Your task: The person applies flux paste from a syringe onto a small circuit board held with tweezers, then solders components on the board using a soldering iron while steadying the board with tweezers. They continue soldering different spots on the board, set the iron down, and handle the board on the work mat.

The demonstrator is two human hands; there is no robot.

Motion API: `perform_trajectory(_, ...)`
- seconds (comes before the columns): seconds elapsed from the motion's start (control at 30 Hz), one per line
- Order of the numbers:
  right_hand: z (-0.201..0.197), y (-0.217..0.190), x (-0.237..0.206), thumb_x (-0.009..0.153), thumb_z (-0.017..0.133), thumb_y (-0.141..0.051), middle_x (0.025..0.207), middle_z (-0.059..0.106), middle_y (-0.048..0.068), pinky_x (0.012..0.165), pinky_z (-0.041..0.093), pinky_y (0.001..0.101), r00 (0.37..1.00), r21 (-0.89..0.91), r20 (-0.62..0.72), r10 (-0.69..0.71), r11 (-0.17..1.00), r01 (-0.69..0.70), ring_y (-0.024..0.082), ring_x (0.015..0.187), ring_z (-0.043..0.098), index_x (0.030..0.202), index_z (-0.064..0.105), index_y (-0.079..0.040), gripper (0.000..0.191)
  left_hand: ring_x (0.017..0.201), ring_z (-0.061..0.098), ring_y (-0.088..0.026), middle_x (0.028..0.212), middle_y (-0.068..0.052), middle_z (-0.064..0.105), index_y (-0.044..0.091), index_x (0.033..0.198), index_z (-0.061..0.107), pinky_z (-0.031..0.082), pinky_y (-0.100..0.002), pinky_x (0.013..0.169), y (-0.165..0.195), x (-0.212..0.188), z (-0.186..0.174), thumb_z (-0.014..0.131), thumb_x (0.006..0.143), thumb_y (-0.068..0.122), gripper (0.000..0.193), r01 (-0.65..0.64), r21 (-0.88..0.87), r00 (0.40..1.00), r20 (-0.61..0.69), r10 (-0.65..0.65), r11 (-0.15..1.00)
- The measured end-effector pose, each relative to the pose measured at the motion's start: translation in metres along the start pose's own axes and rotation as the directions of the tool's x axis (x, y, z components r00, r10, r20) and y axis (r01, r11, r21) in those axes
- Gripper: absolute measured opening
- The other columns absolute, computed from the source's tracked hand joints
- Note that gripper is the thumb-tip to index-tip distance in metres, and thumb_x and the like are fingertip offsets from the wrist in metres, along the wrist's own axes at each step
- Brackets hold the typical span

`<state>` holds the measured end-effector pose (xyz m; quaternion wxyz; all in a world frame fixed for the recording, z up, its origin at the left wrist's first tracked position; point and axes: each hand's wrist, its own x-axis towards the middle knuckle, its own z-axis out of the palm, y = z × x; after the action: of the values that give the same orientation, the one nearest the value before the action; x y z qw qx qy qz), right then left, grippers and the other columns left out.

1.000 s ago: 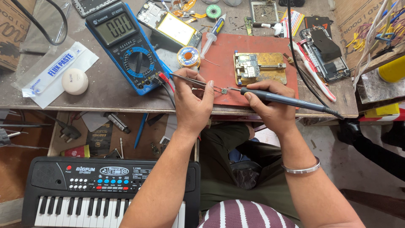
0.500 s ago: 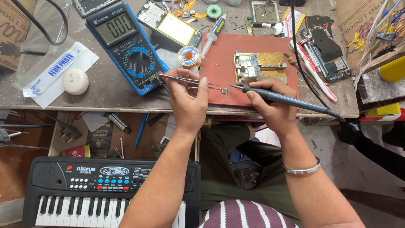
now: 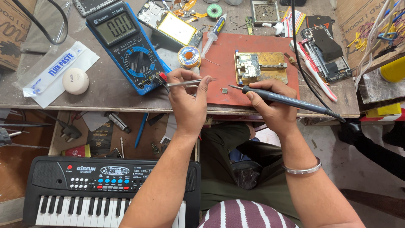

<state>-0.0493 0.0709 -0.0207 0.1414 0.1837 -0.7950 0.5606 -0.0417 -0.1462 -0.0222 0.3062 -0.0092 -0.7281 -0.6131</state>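
Red mat (image 3: 253, 90) on table (image 3: 109, 95). Upon mat: brass holder (image 3: 276, 67) clamping circuit board (image 3: 248, 66); small chip (image 3: 225, 90) just below-left. Left hand (image 3: 187, 99) gripping tweezers (image 3: 190, 82); right hand (image 3: 274, 107) gripping soldering iron (image 3: 287, 100). Left of mat: solder spool (image 3: 188, 56), blue multimeter (image 3: 126, 46).

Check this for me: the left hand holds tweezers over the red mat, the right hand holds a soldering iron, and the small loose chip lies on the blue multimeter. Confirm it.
Not quite. The small chip lies on the red mat, just ahead of the soldering iron tip, not on the multimeter. The head view shows it. The rest holds: left hand holds tweezers, right hand holds the iron.
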Motion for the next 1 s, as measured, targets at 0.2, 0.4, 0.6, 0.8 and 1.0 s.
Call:
perform_trajectory(0.2,-0.0005,-0.0007,0.0003,0.092,0.079,-0.008,0.093,0.074,0.004,0.073,0.052,0.0217,0.999,0.059,0.031,0.041,0.997,-0.043,0.007,0.082,0.066,0.109,0.073,0.000,0.019,0.076,0.065,-0.011,0.093,-0.005,0.063,0.004,0.113,0.046,0.054,-0.026,0.066,0.0006,-0.0001,0.0005,0.073,0.100,0.011,0.031,0.055,-0.017,0.998,0.040,-0.055,0.998)
perform_trajectory(0.4,0.0001,-0.0020,0.0010,0.093,0.079,-0.008,0.093,0.075,0.003,0.073,0.051,0.0216,0.998,0.042,0.059,0.016,0.999,-0.019,0.006,0.082,0.065,0.108,0.075,0.000,0.018,0.084,0.062,-0.011,0.098,-0.006,0.060,0.005,0.118,0.040,0.054,-0.027,0.073,-0.0023,-0.0009,0.0002,0.068,0.105,0.009,0.031,0.000,-0.086,0.997,0.076,0.006,0.996)
perform_trajectory(0.6,0.0010,-0.0031,0.0017,0.093,0.079,-0.008,0.091,0.075,0.004,0.071,0.051,0.0216,0.998,0.012,0.056,0.030,0.999,-0.030,0.005,0.080,0.064,0.107,0.076,-0.001,0.017,0.085,0.059,-0.012,0.098,-0.006,0.057,0.005,0.118,0.040,0.053,-0.028,0.074,-0.0010,-0.0005,-0.0011,0.066,0.106,0.008,0.029,-0.006,-0.057,0.995,0.100,0.012,0.998)
perform_trajectory(0.8,0.0025,-0.0043,0.0020,0.092,0.079,-0.009,0.090,0.075,0.003,0.071,0.051,0.0213,0.998,-0.005,0.065,0.009,1.000,-0.008,0.005,0.078,0.064,0.107,0.076,-0.001,0.017,0.083,0.060,-0.011,0.097,-0.006,0.056,0.005,0.120,0.040,0.051,-0.027,0.072,-0.0003,-0.0003,-0.0008,0.065,0.105,0.008,0.029,0.016,-0.074,0.993,0.121,-0.007,0.997)
perform_trajectory(1.0,0.0033,-0.0045,0.0009,0.092,0.079,-0.009,0.088,0.075,0.004,0.070,0.051,0.0214,0.998,-0.035,0.053,0.018,0.999,-0.016,0.005,0.077,0.064,0.106,0.076,-0.001,0.016,0.084,0.058,-0.012,0.095,-0.006,0.055,0.005,0.121,0.040,0.050,-0.028,0.074,-0.0018,-0.0020,-0.0005,0.065,0.105,0.004,0.030,-0.019,-0.039,0.993,0.112,0.024,0.999)
